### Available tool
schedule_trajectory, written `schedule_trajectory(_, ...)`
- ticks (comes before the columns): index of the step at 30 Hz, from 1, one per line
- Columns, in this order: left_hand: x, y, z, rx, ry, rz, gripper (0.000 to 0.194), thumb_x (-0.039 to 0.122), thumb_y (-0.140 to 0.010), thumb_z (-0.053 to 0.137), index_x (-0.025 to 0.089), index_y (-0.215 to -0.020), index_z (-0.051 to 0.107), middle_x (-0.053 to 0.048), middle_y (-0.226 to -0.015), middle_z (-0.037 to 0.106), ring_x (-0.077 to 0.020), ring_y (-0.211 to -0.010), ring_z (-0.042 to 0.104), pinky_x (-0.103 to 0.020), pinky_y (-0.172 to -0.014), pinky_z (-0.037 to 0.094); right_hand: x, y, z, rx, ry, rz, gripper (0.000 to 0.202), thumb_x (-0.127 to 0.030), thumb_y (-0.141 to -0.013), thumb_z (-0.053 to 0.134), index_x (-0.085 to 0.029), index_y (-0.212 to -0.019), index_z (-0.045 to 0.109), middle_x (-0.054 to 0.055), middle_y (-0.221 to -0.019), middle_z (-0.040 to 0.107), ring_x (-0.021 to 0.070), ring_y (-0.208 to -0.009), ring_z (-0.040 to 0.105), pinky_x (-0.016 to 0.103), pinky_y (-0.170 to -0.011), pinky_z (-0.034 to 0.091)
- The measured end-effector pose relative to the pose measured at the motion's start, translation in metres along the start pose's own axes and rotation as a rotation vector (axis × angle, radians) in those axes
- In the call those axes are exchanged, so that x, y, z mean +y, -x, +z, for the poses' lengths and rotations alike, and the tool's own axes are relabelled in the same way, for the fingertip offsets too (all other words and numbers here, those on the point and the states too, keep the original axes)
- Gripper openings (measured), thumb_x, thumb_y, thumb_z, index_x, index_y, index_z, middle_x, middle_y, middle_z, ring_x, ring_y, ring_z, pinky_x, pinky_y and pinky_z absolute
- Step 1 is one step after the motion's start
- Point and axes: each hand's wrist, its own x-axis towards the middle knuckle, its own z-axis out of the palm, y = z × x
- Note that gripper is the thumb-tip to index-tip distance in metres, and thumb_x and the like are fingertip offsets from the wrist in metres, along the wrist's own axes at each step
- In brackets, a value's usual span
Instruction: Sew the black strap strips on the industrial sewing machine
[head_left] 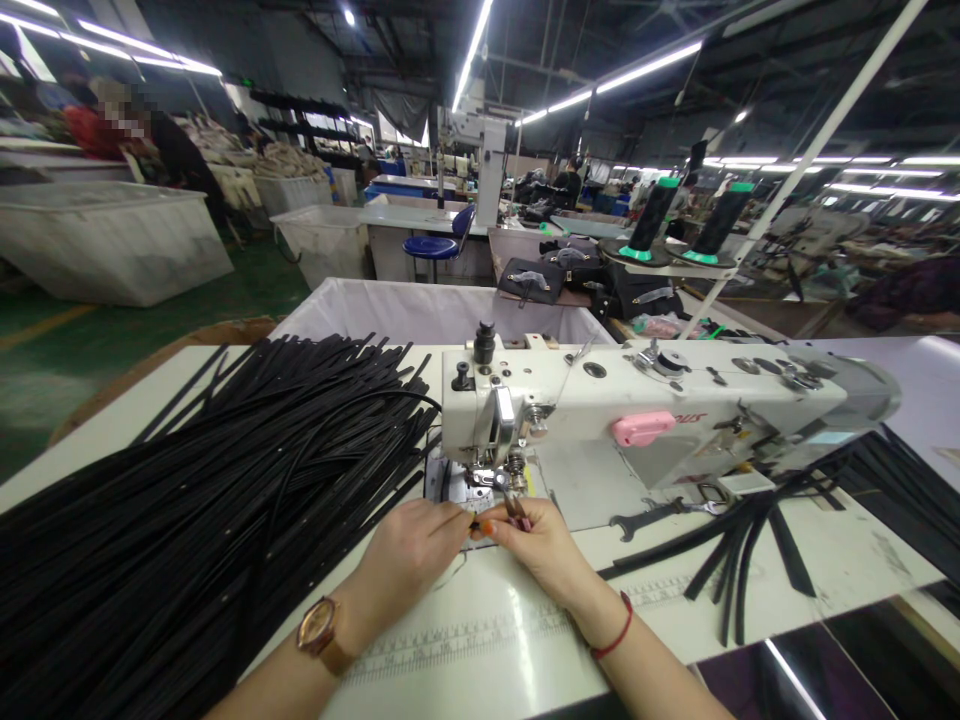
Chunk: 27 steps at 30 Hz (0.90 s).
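Note:
Just in front of the needle area of a white sewing machine (pixel 562 400), my two hands meet at the fingertips. My left hand (pixel 424 545) has its fingers closed on a small dark piece at the fingertips, too small to name. My right hand (pixel 536 540) is closed, with small thread snippers (pixel 517 513) held in it, blades pointing up toward the presser foot. Its thumb and forefinger meet the left fingertips. A large pile of long black straps (pixel 247 480) lies on the table to the left of my left hand.
A wrench (pixel 645 518) and short black strips (pixel 739 560) lie right of my hands. A printed ruler (pixel 450 640) crosses the white tabletop. Two black thread cones (pixel 652 220) stand behind the machine. Beyond are a white bin (pixel 435 305), a blue stool (pixel 431 247) and people at the far left.

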Motion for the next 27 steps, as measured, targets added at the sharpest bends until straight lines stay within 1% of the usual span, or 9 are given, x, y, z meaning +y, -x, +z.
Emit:
schedule_trajectory(10, 0.0, 0.001, 0.001, 0.005, -0.033, 0.013, 0.021, 0.015, -0.098, 0.041, 0.015, -0.093, 0.061, -0.006, -0.077, 0.065, -0.0192, -0.068, 0.061, -0.033, -0.063, 0.05, -0.002, 0.001, 0.002, 0.004, 0.062, -0.022, 0.013, -0.031, -0.076, 0.076, -0.021, -0.085, 0.078, 0.004, -0.083, 0.078, 0.0159, -0.077, 0.068, 0.026, -0.073, 0.05)
schedule_trajectory(13, 0.0, -0.001, 0.0, 0.014, -0.025, -0.007, 0.021, 0.015, -0.098, 0.041, 0.016, -0.094, 0.062, -0.005, -0.076, 0.065, -0.0185, -0.067, 0.062, -0.032, -0.062, 0.05, -0.004, 0.001, 0.002, 0.001, 0.092, -0.044, 0.016, -0.033, -0.079, 0.073, -0.02, -0.086, 0.078, 0.004, -0.08, 0.077, 0.0181, -0.08, 0.069, 0.028, -0.076, 0.051)
schedule_trajectory(15, 0.0, -0.001, 0.001, 0.033, -0.023, -0.017, 0.02, 0.016, -0.097, 0.042, 0.016, -0.098, 0.062, -0.006, -0.078, 0.066, -0.0183, -0.07, 0.063, -0.031, -0.065, 0.052, -0.006, 0.002, 0.003, 0.01, 0.159, -0.079, 0.018, -0.034, -0.082, 0.069, -0.019, -0.089, 0.077, 0.004, -0.078, 0.075, 0.0185, -0.079, 0.068, 0.03, -0.076, 0.051)
schedule_trajectory(18, -0.001, 0.002, 0.003, 0.053, 0.028, -0.041, 0.019, 0.015, -0.096, 0.044, 0.016, -0.104, 0.061, -0.007, -0.087, 0.069, -0.0192, -0.077, 0.066, -0.032, -0.07, 0.054, -0.008, 0.005, 0.006, 0.067, 0.437, -0.186, 0.015, -0.029, -0.082, 0.069, -0.02, -0.093, 0.075, 0.002, -0.076, 0.073, 0.0156, -0.068, 0.063, 0.027, -0.066, 0.049)
schedule_trajectory(20, -0.003, 0.007, 0.005, 0.056, 0.102, -0.053, 0.019, 0.013, -0.094, 0.047, 0.017, -0.106, 0.061, -0.008, -0.094, 0.07, -0.0196, -0.082, 0.066, -0.033, -0.073, 0.055, -0.007, 0.007, 0.007, 0.082, 0.646, -0.321, 0.012, -0.024, -0.081, 0.069, -0.021, -0.092, 0.073, 0.002, -0.078, 0.072, 0.0147, -0.067, 0.062, 0.026, -0.065, 0.048)
schedule_trajectory(22, -0.006, 0.011, 0.007, 0.08, 0.185, -0.07, 0.022, 0.011, -0.091, 0.049, 0.017, -0.109, 0.06, -0.008, -0.099, 0.07, -0.02, -0.088, 0.067, -0.034, -0.078, 0.055, -0.004, 0.008, 0.007, 0.058, 0.766, -0.479, 0.01, -0.02, -0.084, 0.064, -0.02, -0.092, 0.071, 0.003, -0.08, 0.072, 0.0147, -0.072, 0.064, 0.025, -0.069, 0.049)
schedule_trajectory(24, -0.011, 0.013, 0.008, 0.138, 0.24, -0.133, 0.027, 0.009, -0.089, 0.047, 0.018, -0.112, 0.059, -0.008, -0.104, 0.07, -0.0202, -0.095, 0.066, -0.034, -0.084, 0.055, -0.001, 0.009, 0.005, 0.031, 0.828, -0.595, 0.012, -0.017, -0.087, 0.059, -0.019, -0.095, 0.068, 0.004, -0.083, 0.073, 0.0144, -0.077, 0.067, 0.024, -0.071, 0.051)
schedule_trajectory(26, -0.016, 0.012, 0.009, 0.195, 0.257, -0.211, 0.029, 0.008, -0.09, 0.044, 0.018, -0.114, 0.058, -0.009, -0.109, 0.068, -0.0203, -0.103, 0.064, -0.036, -0.09, 0.053, 0.001, 0.01, 0.003, -0.02, 0.9, -0.649, 0.016, -0.014, -0.088, 0.057, -0.019, -0.1, 0.065, 0.005, -0.09, 0.074, 0.0141, -0.082, 0.068, 0.023, -0.075, 0.052)
schedule_trajectory(27, -0.018, 0.011, 0.01, 0.198, 0.26, -0.224, 0.03, 0.007, -0.091, 0.042, 0.018, -0.114, 0.057, -0.009, -0.111, 0.068, -0.0203, -0.106, 0.063, -0.037, -0.092, 0.053, 0.001, 0.01, 0.003, -0.043, 0.946, -0.664, 0.017, -0.013, -0.088, 0.057, -0.019, -0.102, 0.064, 0.005, -0.093, 0.074, 0.014, -0.084, 0.068, 0.022, -0.076, 0.052)
